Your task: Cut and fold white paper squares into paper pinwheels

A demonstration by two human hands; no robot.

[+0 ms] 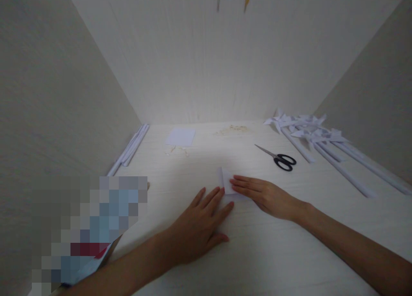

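Observation:
A small folded piece of white paper point(227, 183) lies on the pale table in front of me, its far-left edges showing two layers. My right hand point(262, 195) lies over its right part, fingers stretched out flat and pressing on it. At its near-left edge is my left hand point(206, 227), palm down with fingers spread; the fingertips touch or nearly touch the paper. Part of the paper is hidden beneath the right fingers. Beyond my right hand rests a pair of scissors point(283, 161) with black handles, blades closed and pointing to the far left.
Several white paper pinwheels point(317, 135) on rolled sticks lie at the right. A flat white paper sheet point(180, 137) sits at the back left, near thin pale strands point(236, 128). Rolled paper sticks point(135, 145) lean along the left wall. A pixelated patch covers the near left.

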